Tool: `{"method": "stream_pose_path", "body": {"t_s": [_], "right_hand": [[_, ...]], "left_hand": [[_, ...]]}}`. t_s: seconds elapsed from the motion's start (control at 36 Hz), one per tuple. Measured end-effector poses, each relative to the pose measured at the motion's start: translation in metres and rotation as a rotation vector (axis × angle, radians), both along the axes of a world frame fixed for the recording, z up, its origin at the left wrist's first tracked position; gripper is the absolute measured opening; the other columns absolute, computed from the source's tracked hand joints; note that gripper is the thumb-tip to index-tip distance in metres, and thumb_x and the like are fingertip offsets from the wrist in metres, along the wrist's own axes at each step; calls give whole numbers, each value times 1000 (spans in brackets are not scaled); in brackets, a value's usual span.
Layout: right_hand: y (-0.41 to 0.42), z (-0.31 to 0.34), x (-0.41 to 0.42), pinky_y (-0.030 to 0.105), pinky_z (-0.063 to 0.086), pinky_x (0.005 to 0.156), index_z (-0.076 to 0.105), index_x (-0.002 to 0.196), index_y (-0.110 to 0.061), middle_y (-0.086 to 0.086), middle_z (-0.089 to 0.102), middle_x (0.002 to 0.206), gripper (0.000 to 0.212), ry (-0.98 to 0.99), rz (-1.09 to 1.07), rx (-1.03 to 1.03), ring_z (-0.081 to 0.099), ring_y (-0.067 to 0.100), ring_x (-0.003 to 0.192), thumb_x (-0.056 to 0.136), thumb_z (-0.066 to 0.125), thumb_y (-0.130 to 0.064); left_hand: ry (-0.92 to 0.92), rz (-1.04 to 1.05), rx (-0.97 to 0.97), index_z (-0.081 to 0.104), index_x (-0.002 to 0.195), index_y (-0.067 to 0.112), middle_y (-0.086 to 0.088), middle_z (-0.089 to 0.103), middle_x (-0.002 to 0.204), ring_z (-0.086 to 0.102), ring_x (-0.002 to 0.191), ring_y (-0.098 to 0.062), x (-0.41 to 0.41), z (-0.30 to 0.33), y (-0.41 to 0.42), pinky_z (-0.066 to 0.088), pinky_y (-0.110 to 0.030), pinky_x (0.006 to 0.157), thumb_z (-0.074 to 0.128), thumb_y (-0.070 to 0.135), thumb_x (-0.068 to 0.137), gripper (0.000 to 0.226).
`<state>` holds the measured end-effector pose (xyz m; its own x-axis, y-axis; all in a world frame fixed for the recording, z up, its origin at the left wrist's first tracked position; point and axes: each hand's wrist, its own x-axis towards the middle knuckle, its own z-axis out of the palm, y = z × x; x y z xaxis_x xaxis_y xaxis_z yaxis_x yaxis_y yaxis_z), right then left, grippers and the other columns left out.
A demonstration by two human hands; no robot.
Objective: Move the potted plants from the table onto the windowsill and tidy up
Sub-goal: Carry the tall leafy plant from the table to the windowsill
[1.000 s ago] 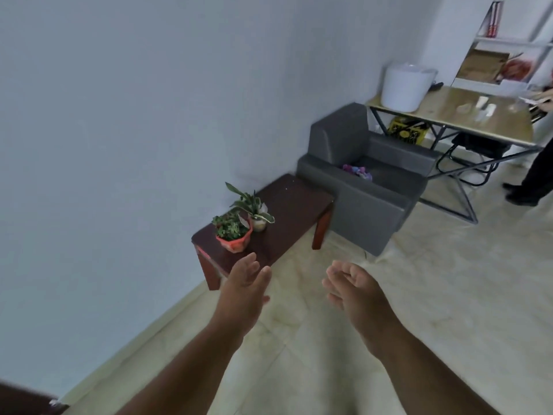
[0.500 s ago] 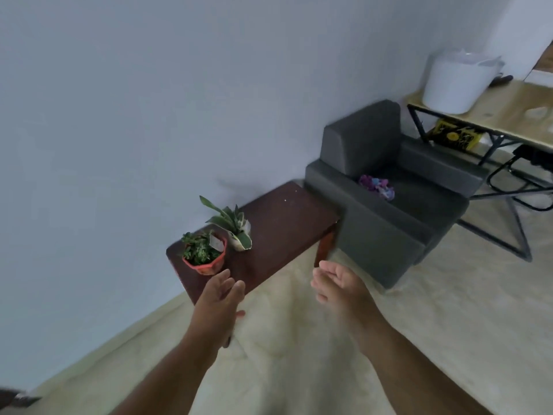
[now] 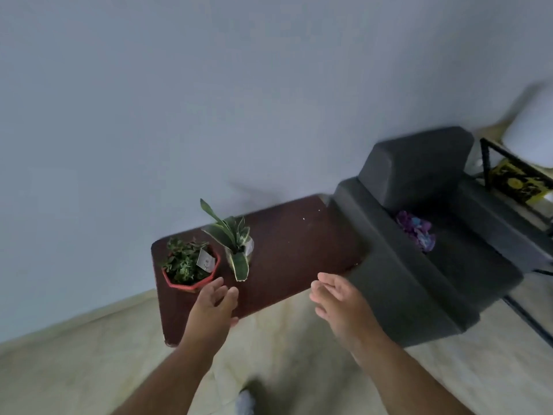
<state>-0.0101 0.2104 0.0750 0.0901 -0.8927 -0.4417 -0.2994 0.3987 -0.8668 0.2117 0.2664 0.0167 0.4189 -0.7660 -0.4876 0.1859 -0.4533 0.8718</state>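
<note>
my left hand (image 3: 214,307) hovers with fingers loose and holds nothing, just short of the red pot (image 3: 191,265); the snake plant pot (image 3: 239,250) stands beyond its fingertips. my right hand (image 3: 341,301) looks relaxed too, though blurred, over the dark table (image 3: 299,250) edge.

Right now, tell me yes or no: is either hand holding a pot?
No. Both the left hand and the right hand are open and short of the red pot and the white pot.
</note>
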Motion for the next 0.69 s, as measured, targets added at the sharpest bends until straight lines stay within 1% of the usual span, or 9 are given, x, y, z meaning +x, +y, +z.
{"method": "stream_pose_path", "body": {"t_s": [0.06, 0.11, 0.17, 0.25, 0.33, 0.44, 0.56, 0.64, 0.69], "right_hand": [[-24, -2, 3, 33, 52, 104, 53, 141, -16, 2, 61, 138, 43, 1, 12, 12, 62, 14, 125, 101, 61, -28], [-43, -7, 4, 30, 53, 99, 54, 138, -19, 1, 62, 137, 41, 1, 37, 24, 63, 12, 122, 100, 62, -30], [-56, -9, 7, 30, 53, 98, 54, 139, -20, 0, 62, 136, 41, -2, 57, 28, 64, 10, 121, 100, 62, -31], [-79, -13, 13, 32, 53, 101, 53, 141, -18, -1, 62, 135, 43, 2, 109, 36, 63, 10, 120, 100, 62, -30], [-98, -17, 19, 36, 54, 103, 54, 140, -19, -3, 63, 133, 43, 19, 156, 43, 65, 9, 116, 100, 62, -31], [-128, -23, 27, 34, 54, 101, 55, 137, -23, -4, 63, 132, 39, 20, 230, 62, 66, 8, 114, 99, 61, -32], [-162, -32, 32, 33, 55, 98, 54, 139, -21, -3, 63, 133, 43, 29, 309, 82, 66, 10, 114, 99, 61, -33], [-189, -39, 34, 34, 55, 101, 54, 141, -20, -2, 63, 133, 44, 24, 367, 97, 64, 10, 118, 100, 60, -33], [-215, -50, 34, 35, 55, 101, 54, 140, -21, -3, 63, 133, 43, 20, 422, 122, 64, 9, 119, 100, 60, -34]], "left_hand": [[7, 8, 12, 41, 149, 21, -7, 56, 140, 64, 109, -15, -2, -2, -19, 57, -36, 83, 61, 25, 99, 54], [15, 17, 24, 41, 149, 22, -6, 55, 141, 64, 110, -15, -4, -5, -35, 57, -36, 83, 61, 26, 99, 55], [27, 23, 25, 41, 149, 22, -3, 56, 139, 63, 110, -15, -7, -4, -44, 57, -37, 86, 61, 26, 99, 53], [40, 55, 26, 44, 146, 23, 0, 58, 135, 63, 112, -15, -8, -4, -58, 57, -38, 86, 61, 26, 99, 50], [30, 87, 46, 43, 147, 23, -2, 56, 139, 63, 116, -19, -6, -8, -66, 58, -38, 87, 61, 27, 99, 52], [8, 144, 66, 44, 147, 24, -1, 56, 139, 63, 115, -16, -6, -12, -79, 59, -37, 85, 61, 28, 98, 52], [18, 209, 94, 44, 147, 24, 1, 57, 138, 62, 117, -18, -17, -20, -95, 59, -38, 87, 62, 30, 98, 53], [21, 244, 135, 46, 144, 25, 2, 59, 136, 63, 115, -17, -36, -28, -108, 59, -32, 78, 63, 30, 97, 50], [22, 297, 172, 50, 140, 27, 0, 61, 133, 65, 111, -17, -54, -39, -125, 58, -31, 73, 64, 31, 96, 47]]}}
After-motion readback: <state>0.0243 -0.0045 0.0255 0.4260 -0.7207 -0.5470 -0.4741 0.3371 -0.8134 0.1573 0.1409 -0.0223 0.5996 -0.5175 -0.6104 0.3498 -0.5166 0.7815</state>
